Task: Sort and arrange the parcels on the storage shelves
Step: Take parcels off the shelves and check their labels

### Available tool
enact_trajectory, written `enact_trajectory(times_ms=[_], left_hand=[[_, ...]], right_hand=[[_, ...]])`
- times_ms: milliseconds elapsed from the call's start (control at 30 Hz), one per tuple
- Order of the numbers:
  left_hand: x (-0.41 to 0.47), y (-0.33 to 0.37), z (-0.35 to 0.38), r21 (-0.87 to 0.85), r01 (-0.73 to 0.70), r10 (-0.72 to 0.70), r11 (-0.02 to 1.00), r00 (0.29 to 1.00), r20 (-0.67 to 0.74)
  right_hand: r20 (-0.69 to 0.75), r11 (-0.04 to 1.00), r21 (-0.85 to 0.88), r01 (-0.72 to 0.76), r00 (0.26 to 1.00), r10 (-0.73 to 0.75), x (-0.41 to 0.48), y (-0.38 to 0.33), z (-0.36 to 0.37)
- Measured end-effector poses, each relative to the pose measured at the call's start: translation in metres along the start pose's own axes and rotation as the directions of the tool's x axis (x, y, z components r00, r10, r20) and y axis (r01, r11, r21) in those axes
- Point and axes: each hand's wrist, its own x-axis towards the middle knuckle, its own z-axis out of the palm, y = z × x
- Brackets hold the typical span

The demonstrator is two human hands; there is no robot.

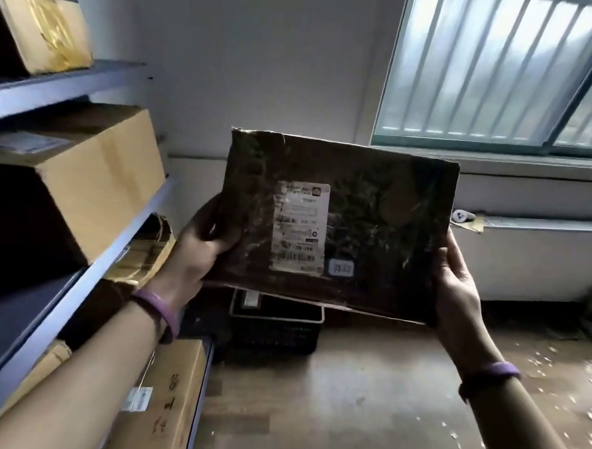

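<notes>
I hold a flat brown cardboard parcel (373,228) upright in front of me, its white shipping label facing me. My left hand (201,243) grips its lower left edge, thumb on the front. My right hand (459,284) grips the lower right edge from the side. Both wrists wear purple bands. The storage shelves (100,73) run along my left. They carry a taped box (41,25) on top, a large plain box (94,179) on the level below, a crumpled parcel (142,250) under that, and a box with handwriting (169,399) at the bottom.
A dark plastic basket (275,329) sits on the wooden floor below the parcel, by the wall. A barred window (501,70) and a low white ledge (526,253) fill the right side. Paper scraps litter the floor (364,399) at the right.
</notes>
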Motion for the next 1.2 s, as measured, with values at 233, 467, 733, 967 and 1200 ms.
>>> enact_trajectory(times_ms=[233,467,733,967,1200], left_hand=[[0.179,-0.056,-0.021,0.002,0.004,-0.004,1.000,1.000,0.024],[0.295,-0.107,-0.021,0.018,0.057,-0.058,0.998,0.998,0.030],[0.410,-0.203,0.007,0.049,0.155,-0.150,0.987,0.984,-0.096],[0.479,-0.312,0.023,0.053,0.324,-0.304,0.945,0.925,-0.229],[0.502,-0.424,-0.001,0.132,0.535,-0.494,0.835,0.833,-0.249]], right_hand=[[-0.076,1.000,0.009,0.014,0.997,-0.013,0.150,0.079,0.049],[-0.109,0.999,-0.009,-0.049,0.993,0.048,0.268,0.134,0.064],[-0.003,0.989,0.014,-0.145,0.989,0.145,0.423,0.230,0.038],[0.066,0.959,-0.060,-0.278,0.957,0.282,0.532,0.335,0.013],[0.073,0.895,-0.182,-0.408,0.902,0.426,0.560,0.446,0.002]])
